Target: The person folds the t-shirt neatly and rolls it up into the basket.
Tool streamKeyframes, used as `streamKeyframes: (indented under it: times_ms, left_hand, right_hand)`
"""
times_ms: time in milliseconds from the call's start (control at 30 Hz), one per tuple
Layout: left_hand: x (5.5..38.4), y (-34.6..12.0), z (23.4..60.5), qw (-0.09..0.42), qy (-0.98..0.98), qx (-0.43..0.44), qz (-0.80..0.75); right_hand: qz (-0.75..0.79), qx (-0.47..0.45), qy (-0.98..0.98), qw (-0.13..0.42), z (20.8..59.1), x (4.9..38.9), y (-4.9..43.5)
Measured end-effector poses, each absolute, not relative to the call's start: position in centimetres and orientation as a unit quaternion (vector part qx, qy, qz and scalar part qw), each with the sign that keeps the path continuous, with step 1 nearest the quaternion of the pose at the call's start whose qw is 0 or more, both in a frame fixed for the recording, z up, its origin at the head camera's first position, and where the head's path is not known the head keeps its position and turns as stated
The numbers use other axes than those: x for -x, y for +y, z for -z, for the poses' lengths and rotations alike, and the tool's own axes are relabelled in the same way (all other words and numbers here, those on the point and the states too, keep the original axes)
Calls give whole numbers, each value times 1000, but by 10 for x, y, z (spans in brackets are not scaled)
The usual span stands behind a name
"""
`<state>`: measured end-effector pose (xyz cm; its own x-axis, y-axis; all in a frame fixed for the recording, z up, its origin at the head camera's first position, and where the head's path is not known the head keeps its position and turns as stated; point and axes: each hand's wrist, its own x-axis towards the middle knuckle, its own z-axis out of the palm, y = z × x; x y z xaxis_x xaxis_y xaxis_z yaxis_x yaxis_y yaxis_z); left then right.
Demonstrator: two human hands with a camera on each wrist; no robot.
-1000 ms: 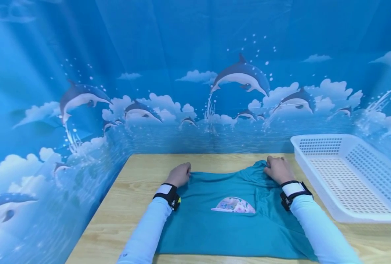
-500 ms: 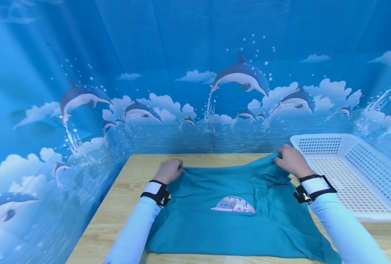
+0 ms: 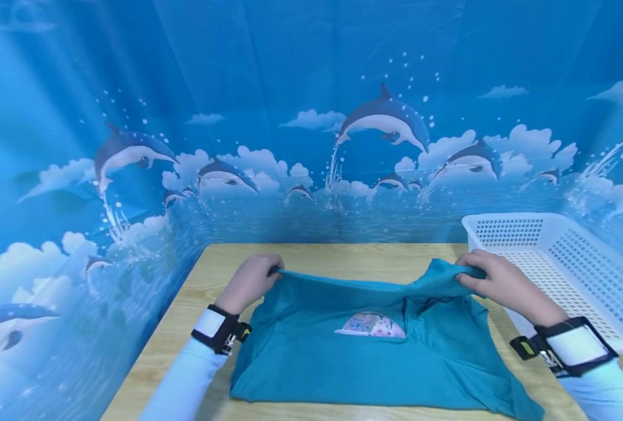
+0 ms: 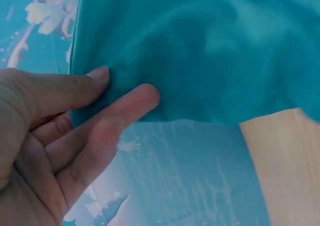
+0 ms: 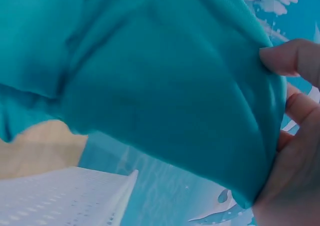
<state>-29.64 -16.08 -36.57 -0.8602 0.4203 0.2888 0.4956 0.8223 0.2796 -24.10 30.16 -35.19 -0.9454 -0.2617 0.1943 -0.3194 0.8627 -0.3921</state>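
Note:
A teal garment, apparently a T-shirt (image 3: 343, 374), lies on the table with its far edge lifted between both hands. A half-round floral print (image 3: 371, 325) shows at its middle. At the far left corner the left hand (image 3: 252, 283) pinches the fabric between thumb and fingers; the left wrist view shows the thumb (image 4: 95, 85) on the cloth. The right hand (image 3: 503, 283) pinches the far right part, which looks like a sleeve (image 5: 175, 90) in the right wrist view. Part of the fabric by the right hand is bunched into a dark fold.
A white perforated plastic basket (image 3: 532, 280) stands at the right of the table, just behind the right hand. The wooden table (image 3: 221, 257) ends at the back against a blue dolphin-print curtain (image 3: 269, 216), which also runs along the left.
Both hands have moved apart, the left one leftward and the right one rightward, stretching the shirt's far edge. That edge is now raised and tipped toward the person.

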Motion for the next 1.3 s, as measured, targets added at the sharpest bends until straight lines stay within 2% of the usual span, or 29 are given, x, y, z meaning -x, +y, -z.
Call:
streamKeyframes:
  times_ms: [233, 467, 733, 833, 1000, 1067, 1200, 1300]
  left_hand:
    - [252, -173, 389, 70, -946, 201, 246]
    - [221, -178, 423, 73, -948, 194, 243]
    - [199, -180, 442, 2, -955, 212, 206]
    - [197, -180, 448, -19, -952, 224, 205]
    - [201, -184, 444, -44, -956, 199, 213]
    - [208, -187, 437, -31, -960, 174, 216]
    - [228, -193, 424, 14, -964, 129, 231]
    - [247, -193, 419, 35, -963, 123, 235]
  right_hand:
    - [-236, -163, -953, 101, 384, 200, 302]
    - [-293, -215, -922, 137, 427, 167, 308]
    - [-292, -306, -894, 151, 472, 147, 304]
    - [-276, -326, -892, 150, 482, 144, 301]
    - [-265, -322, -904, 97, 487, 141, 299]
    - [-258, -309, -912, 80, 487, 140, 299]
    - [-248, -324, -907, 101, 485, 139, 293]
    - [-275, -357, -890, 68, 481, 137, 287]
